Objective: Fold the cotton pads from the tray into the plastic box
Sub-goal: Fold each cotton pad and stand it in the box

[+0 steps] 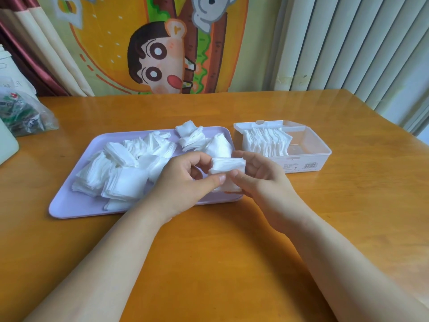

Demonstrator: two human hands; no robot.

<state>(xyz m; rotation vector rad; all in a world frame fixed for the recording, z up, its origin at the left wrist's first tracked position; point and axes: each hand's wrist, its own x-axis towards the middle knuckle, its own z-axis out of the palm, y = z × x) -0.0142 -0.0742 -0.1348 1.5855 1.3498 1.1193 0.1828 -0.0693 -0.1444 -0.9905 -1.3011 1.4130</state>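
Hands (183,180) (263,180) thumb-to-thumb around cotton pad (228,165)

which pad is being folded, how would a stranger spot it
On the table, find the right end of the lilac tray, near the plastic box. There the left hand and right hand pinch one cotton pad. Unlike the heaped pads, it is lifted and partly folded.

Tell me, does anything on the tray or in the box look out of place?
One stack of cotton pads sits on the far rim of the tray, hanging partly over the edge. Nothing else stands out.
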